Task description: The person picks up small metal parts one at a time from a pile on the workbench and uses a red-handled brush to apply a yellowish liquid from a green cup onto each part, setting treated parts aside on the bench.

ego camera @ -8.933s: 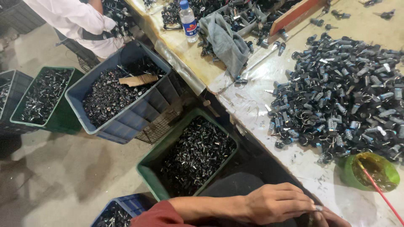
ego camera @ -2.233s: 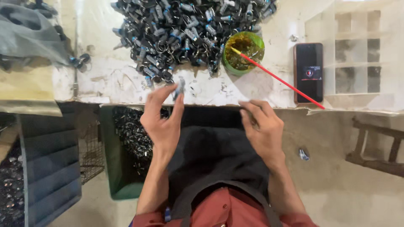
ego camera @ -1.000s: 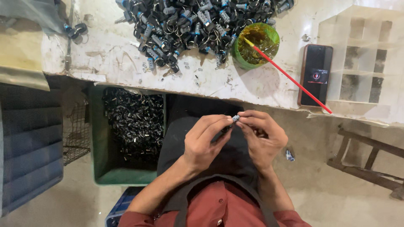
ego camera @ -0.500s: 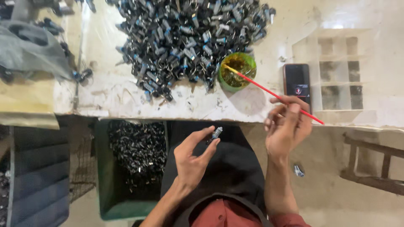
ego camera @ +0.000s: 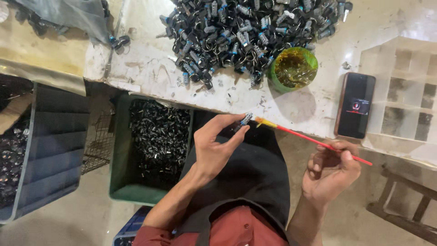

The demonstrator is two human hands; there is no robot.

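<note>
Overhead, the left hand pinches a small metal part; the right hand grips a red brush below the stained worktop, green crate alongside.

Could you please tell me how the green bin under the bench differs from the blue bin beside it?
The green bin is green and sits just left of the person's lap, while the blue bin is dark blue-grey and stands further left, partly cut off by the frame. The green bin's load is fully in view; the blue bin's shows only at its left edge. Both are rectangular plastic bins on the floor holding small dark metal parts.
</note>
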